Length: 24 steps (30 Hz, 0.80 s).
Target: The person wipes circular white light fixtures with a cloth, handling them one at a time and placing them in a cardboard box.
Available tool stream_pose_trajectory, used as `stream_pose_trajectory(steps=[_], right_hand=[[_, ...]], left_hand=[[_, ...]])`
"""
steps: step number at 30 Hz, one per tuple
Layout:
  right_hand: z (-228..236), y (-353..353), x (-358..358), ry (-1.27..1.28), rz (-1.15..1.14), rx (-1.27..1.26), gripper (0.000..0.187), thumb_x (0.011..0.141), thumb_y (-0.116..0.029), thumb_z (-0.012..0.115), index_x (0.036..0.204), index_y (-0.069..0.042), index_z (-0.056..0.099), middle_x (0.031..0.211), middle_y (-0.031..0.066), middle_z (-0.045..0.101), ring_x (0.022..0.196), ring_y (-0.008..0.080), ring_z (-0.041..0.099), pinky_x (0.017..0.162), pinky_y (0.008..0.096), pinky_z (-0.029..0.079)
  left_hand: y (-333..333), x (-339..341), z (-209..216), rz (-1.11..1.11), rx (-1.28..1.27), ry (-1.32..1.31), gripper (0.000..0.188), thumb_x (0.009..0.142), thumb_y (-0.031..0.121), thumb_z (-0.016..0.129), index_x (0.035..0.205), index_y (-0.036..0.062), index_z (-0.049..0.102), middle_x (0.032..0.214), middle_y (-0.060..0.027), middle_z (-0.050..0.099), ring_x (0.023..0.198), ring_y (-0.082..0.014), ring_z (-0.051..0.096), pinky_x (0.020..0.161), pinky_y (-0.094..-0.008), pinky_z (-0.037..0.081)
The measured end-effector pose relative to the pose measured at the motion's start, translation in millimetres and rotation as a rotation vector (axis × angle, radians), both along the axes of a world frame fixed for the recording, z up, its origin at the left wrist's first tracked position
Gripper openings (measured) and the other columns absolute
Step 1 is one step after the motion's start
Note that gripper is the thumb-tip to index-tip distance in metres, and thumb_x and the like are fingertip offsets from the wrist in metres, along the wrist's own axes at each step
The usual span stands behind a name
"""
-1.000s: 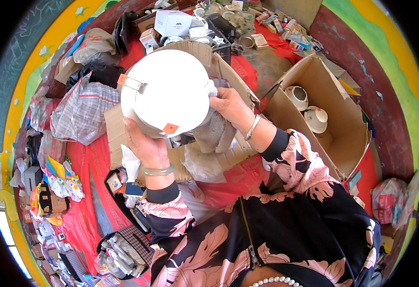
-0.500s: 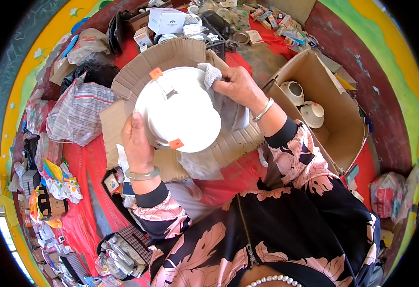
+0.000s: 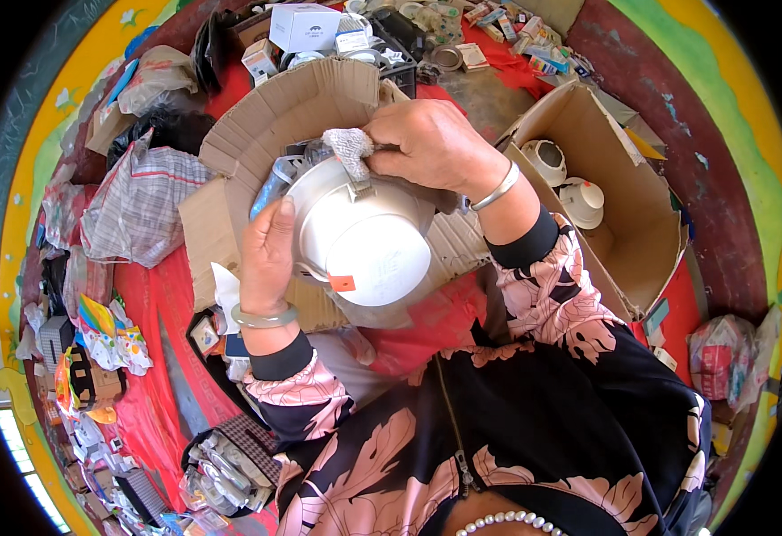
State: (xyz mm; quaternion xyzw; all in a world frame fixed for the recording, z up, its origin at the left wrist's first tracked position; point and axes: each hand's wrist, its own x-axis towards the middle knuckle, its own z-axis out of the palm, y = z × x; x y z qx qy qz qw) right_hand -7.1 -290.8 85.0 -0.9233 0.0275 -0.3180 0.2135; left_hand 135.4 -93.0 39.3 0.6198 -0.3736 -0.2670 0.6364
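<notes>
A white round downlight with a stepped body and an orange-tipped clip is up in front of me, over an open cardboard box. My left hand grips its left rim, thumb on top. A grey rag is pinched in my right hand and lies against the far rim, covering the other clip's place. Part of the rag hangs behind the downlight.
At the right, a second open carton holds two similar white lights. A plaid woven bag is on the left, above red sheeting. Small boxes and a white carton are piled at the back. A checked bag of packaged parts sits lower left.
The downlight has tilted and shifted slightly right and nearer me. My right hand has brought the rag leftward from the right rim to the far rim, over the upper clip.
</notes>
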Motion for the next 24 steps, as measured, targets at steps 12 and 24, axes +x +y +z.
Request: stream_pose_trajectory(steps=[12,24], right_hand=[[-21,-45,-9,0.041,-0.189,0.354,0.020,0.070,-0.014,0.061,0.083,0.002,0.058,0.065,0.0106,0.051,0.062,0.0120,0.047,0.060,0.0270,0.043],[3,40,11,-0.348,-0.105,-0.292,0.028,0.065,-0.002,0.062,0.090,-0.010,0.068,0.085,0.0051,0.059,0.072,0.0201,0.060,0.058,0.0293,0.049]], left_hand=[[16,18,4,0.319,-0.319,0.133,0.053,0.093,0.038,0.046,0.120,-0.0071,0.046,0.117,-0.0148,0.054,0.104,-0.0238,0.055,0.087,-0.0351,0.046],[8,14,-7,0.242,-0.348,0.147,0.053,0.092,0.038,0.046,0.121,-0.0064,0.046,0.119,-0.0161,0.053,0.106,-0.0248,0.055,0.088,-0.0363,0.045]])
